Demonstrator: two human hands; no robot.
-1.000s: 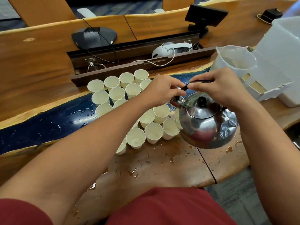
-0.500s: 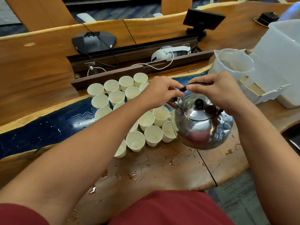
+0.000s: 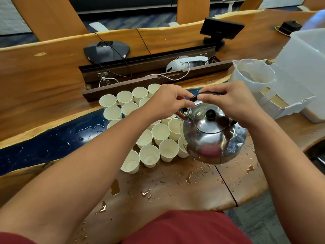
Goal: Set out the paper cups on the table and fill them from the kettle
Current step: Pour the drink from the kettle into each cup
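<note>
A shiny steel kettle [image 3: 212, 138] with a black lid knob hangs just above the wet wooden table [image 3: 175, 191], tilted left toward a cluster of several white paper cups [image 3: 149, 155]. My right hand [image 3: 233, 103] grips its black handle from above. My left hand [image 3: 168, 101] pinches the left end of that handle, over the spout. My left forearm hides part of the cup cluster. No stream of water is visible.
A clear plastic jug [image 3: 253, 76] and a white plastic bin [image 3: 306, 71] stand at the right. A cable trough [image 3: 149, 76] with a white device, a conference phone [image 3: 106, 51] and a small monitor [image 3: 220, 30] lie behind. Water puddles dot the table.
The kettle has drifted slightly left and closer to the near cups, with both hands staying on the handle.
</note>
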